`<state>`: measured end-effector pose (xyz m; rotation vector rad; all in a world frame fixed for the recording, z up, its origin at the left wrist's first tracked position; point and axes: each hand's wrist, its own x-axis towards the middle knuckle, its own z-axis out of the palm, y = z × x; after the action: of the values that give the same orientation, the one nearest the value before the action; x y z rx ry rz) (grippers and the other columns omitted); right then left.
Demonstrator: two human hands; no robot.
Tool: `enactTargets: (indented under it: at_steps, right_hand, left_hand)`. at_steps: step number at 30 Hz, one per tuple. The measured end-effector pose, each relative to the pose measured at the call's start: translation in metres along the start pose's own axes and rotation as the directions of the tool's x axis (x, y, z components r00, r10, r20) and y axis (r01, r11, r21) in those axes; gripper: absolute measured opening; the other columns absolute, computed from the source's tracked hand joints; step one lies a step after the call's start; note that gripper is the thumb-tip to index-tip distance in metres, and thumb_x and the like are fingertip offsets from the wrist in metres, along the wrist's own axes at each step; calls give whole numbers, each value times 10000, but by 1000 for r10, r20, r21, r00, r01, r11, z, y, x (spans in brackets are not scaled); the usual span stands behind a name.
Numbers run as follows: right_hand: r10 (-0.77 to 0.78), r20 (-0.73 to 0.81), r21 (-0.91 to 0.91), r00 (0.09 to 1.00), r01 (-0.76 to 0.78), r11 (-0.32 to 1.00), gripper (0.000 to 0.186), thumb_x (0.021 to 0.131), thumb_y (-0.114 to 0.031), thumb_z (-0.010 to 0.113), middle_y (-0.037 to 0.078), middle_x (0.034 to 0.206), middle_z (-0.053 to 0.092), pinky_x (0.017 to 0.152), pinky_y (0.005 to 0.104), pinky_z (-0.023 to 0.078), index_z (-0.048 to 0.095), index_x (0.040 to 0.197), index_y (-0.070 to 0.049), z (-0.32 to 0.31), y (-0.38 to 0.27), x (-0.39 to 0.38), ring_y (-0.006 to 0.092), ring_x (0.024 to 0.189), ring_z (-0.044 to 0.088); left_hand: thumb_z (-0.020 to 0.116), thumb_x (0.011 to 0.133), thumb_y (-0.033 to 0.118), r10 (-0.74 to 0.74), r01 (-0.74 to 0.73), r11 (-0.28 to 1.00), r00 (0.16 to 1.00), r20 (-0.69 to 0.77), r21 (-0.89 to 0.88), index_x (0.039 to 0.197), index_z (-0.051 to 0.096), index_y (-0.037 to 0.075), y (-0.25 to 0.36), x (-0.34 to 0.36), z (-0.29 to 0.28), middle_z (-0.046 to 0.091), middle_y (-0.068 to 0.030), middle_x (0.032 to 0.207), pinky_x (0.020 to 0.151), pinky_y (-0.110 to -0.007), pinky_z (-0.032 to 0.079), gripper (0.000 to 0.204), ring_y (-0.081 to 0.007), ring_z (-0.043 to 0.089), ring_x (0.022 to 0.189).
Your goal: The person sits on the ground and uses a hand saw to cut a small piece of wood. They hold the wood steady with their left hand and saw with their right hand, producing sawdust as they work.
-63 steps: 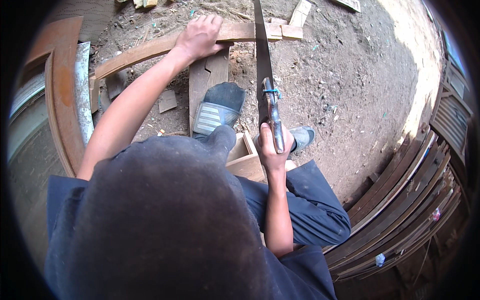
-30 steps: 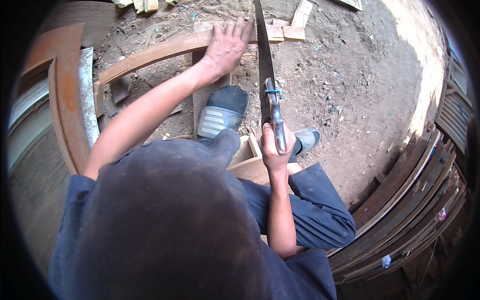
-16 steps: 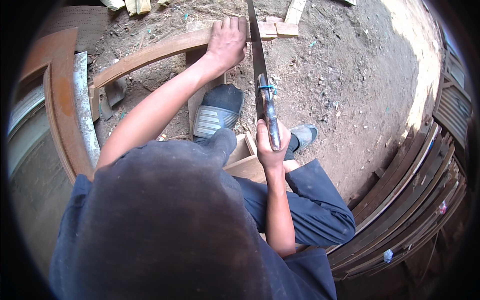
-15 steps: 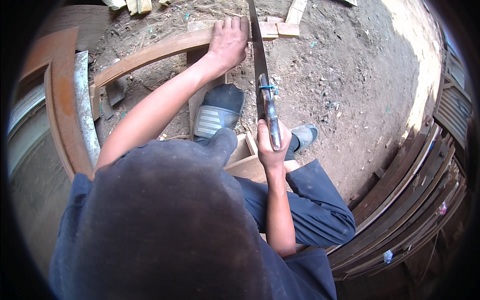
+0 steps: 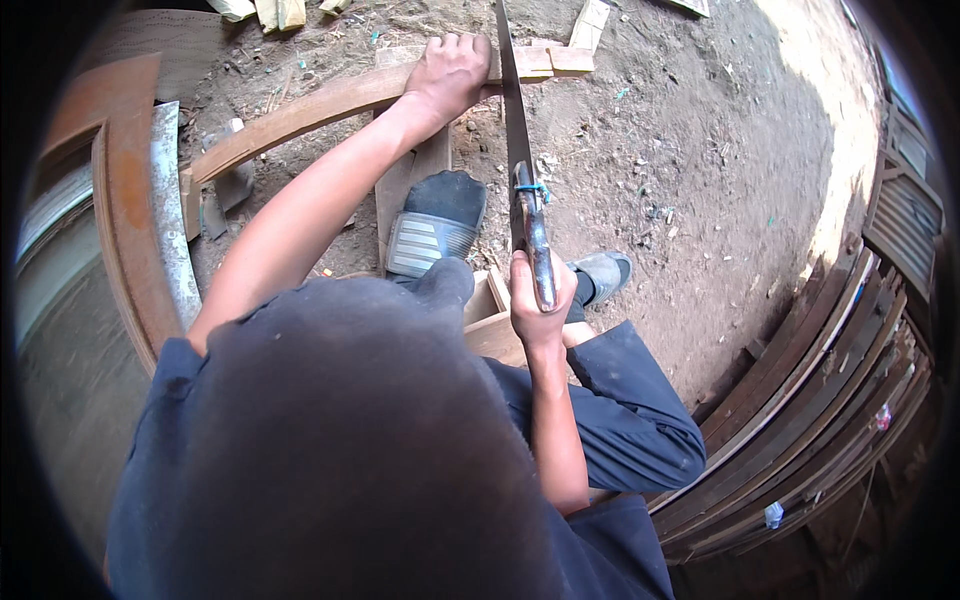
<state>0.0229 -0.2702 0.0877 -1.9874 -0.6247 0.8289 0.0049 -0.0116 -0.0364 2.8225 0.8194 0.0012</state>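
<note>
Dry, brownish earth makes the working ground, rough with pebbles and small chips, and a pale band of sunlight lies along its right side. Left arm is stretched far forward and a little inward, and its hand lies with the back upward, the fingers curled over the far edge of a wooden bar — closed on it, pressing from above. Right arm is bent at the elbow; the forearm points forward, and the right hand is closed firmly around the handle of a handsaw. This handle is dark, worn and shiny, with a blue cord tied near the blade. The blade, long, thin and of dark metal, crosses the bar just to the right of the left hand; whether its teeth have entered the wood, I cannot tell.

The bar is light brown, with visible grain, and lies crosswise in front of the person, above a flat board. A foot in a grey striped sandal rests upon this board. Near the feet is an open wooden box — pale and straight-sided, partly hidden by the clothing.
</note>
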Motion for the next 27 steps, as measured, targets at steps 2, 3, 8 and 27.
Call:
enactTargets:
  at_steps: [2,3,8,27]
  right_hand:
    - [-9,-14,-11,1000,9,1000,89,790,-8,586,116,557,510,486,317,401,555,718,33,2,-2,-4,156,475,479]
    - [-5,-33,-11,999,5,1000,86,790,-10,587,120,558,515,489,321,406,559,721,33,1,-3,-10,162,477,487]
    - [1,2,-8,1000,-1,1000,103,785,-15,601,121,540,501,479,332,399,555,704,29,-11,8,-20,172,457,489]
    - [-14,-19,40,1000,15,999,96,781,9,588,111,525,487,454,317,387,551,695,31,-3,-2,-19,163,443,496]
  left_hand:
    - [732,765,402,19,-19,1000,1000,-22,5,972,521,-19,3,-1,-6,601,-147,901,785,-353,477,514,-249,597,869]
    - [703,791,314,54,-52,997,998,-29,60,961,529,-11,3,-1,-3,602,-141,890,777,-348,481,407,-243,601,859]
    - [643,822,381,174,-165,975,984,-49,147,959,526,-9,-3,-2,11,601,-135,892,778,-350,481,429,-231,601,879]
    - [753,725,425,138,-142,990,984,-115,-23,926,496,8,-4,-5,4,602,-141,876,769,-355,465,529,-252,598,869]
